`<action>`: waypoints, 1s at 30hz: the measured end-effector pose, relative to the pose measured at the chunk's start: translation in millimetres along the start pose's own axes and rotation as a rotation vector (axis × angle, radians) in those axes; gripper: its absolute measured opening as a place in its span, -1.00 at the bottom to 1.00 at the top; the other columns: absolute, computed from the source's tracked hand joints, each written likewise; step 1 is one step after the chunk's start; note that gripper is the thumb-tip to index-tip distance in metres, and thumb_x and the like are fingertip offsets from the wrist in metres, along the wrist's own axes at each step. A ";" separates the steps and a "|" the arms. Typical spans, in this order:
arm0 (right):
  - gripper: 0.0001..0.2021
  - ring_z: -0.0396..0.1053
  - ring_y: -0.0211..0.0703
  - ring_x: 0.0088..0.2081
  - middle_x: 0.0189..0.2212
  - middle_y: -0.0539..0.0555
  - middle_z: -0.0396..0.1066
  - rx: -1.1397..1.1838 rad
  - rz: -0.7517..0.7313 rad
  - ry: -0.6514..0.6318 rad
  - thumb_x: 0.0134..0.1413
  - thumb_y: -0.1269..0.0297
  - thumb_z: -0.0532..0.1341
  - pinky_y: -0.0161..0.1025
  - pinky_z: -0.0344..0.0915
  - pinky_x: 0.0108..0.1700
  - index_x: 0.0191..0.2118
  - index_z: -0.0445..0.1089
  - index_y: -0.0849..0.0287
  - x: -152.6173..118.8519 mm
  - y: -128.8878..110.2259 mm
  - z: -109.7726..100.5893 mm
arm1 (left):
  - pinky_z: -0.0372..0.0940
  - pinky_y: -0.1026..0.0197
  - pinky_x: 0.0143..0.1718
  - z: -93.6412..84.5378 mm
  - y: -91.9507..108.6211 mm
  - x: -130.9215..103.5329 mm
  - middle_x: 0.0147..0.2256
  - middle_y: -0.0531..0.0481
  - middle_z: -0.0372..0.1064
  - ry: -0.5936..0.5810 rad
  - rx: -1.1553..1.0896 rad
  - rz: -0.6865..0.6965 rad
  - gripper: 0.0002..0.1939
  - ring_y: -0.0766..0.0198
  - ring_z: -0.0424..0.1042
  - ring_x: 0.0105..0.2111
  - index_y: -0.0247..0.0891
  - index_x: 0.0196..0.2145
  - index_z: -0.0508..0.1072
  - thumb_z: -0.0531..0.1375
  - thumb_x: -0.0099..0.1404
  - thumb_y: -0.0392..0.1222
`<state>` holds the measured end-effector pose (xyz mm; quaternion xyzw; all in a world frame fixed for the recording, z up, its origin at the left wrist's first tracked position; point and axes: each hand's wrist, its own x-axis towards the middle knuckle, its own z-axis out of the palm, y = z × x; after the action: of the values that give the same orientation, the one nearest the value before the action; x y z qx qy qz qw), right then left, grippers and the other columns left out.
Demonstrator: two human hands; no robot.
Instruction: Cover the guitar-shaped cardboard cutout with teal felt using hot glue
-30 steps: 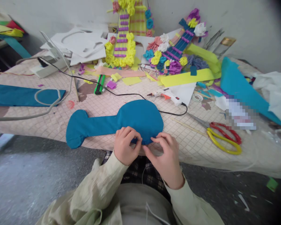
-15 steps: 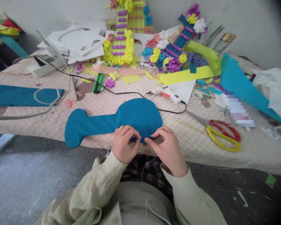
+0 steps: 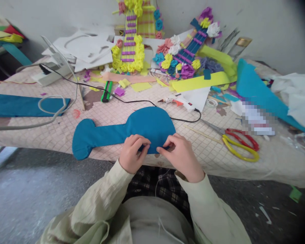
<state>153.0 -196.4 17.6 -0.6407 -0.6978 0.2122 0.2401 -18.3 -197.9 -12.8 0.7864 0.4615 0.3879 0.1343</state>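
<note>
A blue covered shape [image 3: 152, 123] lies flat near the table's front edge, its round body in front of me and its narrow neck running left to a curved head. My left hand [image 3: 135, 153] pinches the lower edge of the round body between thumb and fingers. Just to the right, my right hand [image 3: 181, 154] is at the same edge, its thumb on the blue surface and its fingertips curled towards it in a pinch. A small gap separates the two hands.
Scissors [image 3: 241, 144] with red and yellow handles lie right of the shape. A glue gun [image 3: 180, 101] with its black cord and a green cutter [image 3: 106, 92] lie behind it. Flower-trimmed yellow [image 3: 129, 44] and blue [image 3: 191, 47] instrument models stand at the back. Folded blue material [image 3: 22, 105] lies left.
My left hand has moved slightly left along the lower edge. My right hand's fingers are more curled in. The whole view has shifted a little.
</note>
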 end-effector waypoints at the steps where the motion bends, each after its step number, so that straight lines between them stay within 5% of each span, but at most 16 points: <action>1: -0.78 0.21 -0.22 -0.46 -0.56 -0.02 0.22 -0.003 0.001 0.002 -0.22 0.24 0.29 -0.25 0.11 -0.39 -0.62 0.22 0.15 0.0 0.0 0.0 | 0.19 0.17 -0.28 -1.1 -2.4 -2.0 -0.37 -0.04 0.32 0.028 -0.006 0.056 -0.88 0.26 0.29 -0.32 -0.26 -0.32 0.36 0.07 0.19 -0.37; 6: -0.76 0.22 -0.22 -0.46 -0.56 -0.03 0.22 -0.010 -0.018 0.003 -0.21 0.20 0.29 -0.25 0.10 -0.38 -0.63 0.22 0.15 0.7 1.8 0.6 | 0.18 0.11 -0.26 -3.3 -11.3 -16.2 -0.30 -0.06 0.37 0.060 0.158 0.440 -0.69 0.19 0.28 -0.28 -0.22 -0.17 0.39 0.11 0.11 -0.41; 10: -0.75 0.23 -0.21 -0.46 -0.56 -0.03 0.22 0.002 -0.033 0.005 -0.21 0.19 0.29 -0.24 0.10 -0.36 -0.64 0.22 0.15 1.3 4.3 0.4 | 0.14 0.07 -0.18 0.0 -16.5 -22.2 -0.24 0.00 0.43 0.009 0.278 0.510 -0.66 0.19 0.30 -0.24 -0.19 -0.11 0.38 0.14 0.12 -0.37; 17: -0.75 0.23 -0.22 -0.44 -0.56 -0.04 0.22 0.061 -0.038 0.023 -0.22 0.18 0.30 -0.24 0.12 -0.34 -0.63 0.24 0.15 -0.8 9.0 2.9 | 0.20 0.11 -0.19 -7.3 -13.0 -10.2 -0.20 -0.12 0.38 -0.037 0.150 0.290 -0.66 0.18 0.29 -0.21 -0.27 -0.12 0.37 0.21 0.12 -0.22; 22: -0.74 0.22 -0.23 -0.45 -0.57 -0.04 0.21 0.074 -0.032 0.026 -0.24 0.18 0.32 -0.24 0.12 -0.36 -0.64 0.24 0.15 -0.4 8.9 3.5 | 0.20 0.13 -0.19 -11.9 -3.6 2.7 -0.30 -0.06 0.37 -0.132 0.033 0.120 -0.90 0.24 0.30 -0.28 -0.26 -0.39 0.43 0.17 0.16 -0.20; 30: -0.74 0.22 -0.22 -0.45 -0.56 -0.04 0.21 0.081 -0.050 0.045 -0.22 0.17 0.31 -0.24 0.11 -0.37 -0.63 0.23 0.15 -0.7 10.1 3.7 | 0.15 0.12 -0.24 -9.3 0.6 10.0 -0.32 -0.03 0.36 -0.248 0.052 0.043 -0.88 0.25 0.28 -0.33 -0.27 -0.44 0.37 0.09 0.20 -0.21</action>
<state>158.8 -196.1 8.6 -0.6173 -0.6989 0.2196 0.2867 -22.0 -191.3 -1.4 0.8413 0.4345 0.2782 0.1615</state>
